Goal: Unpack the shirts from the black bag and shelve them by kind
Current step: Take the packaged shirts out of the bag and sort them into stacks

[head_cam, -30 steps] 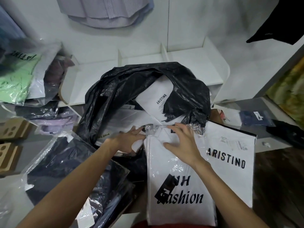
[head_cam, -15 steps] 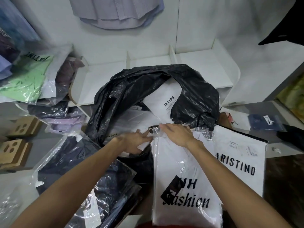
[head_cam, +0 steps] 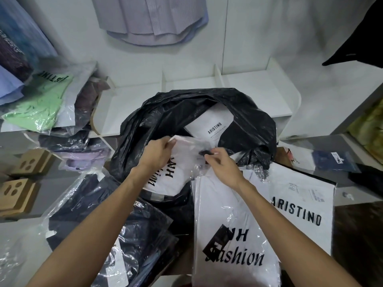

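Gripping an "NH fashion" packet (head_cam: 178,162) over black bag (head_cam: 165,112), left hand (head_cam: 157,152), right hand (head_cam: 221,164) pinching its top

White shelf (head_cam: 132,104) under packaged shirts (head_cam: 41,100)

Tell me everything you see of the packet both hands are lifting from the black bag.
The packet is a flat white folded shirt in clear, glossy plastic with black script lettering, seen turned sideways. It sits tilted in the mouth of the black bag. The left hand grips its top edge; the right hand pinches a dark tag at its right edge.
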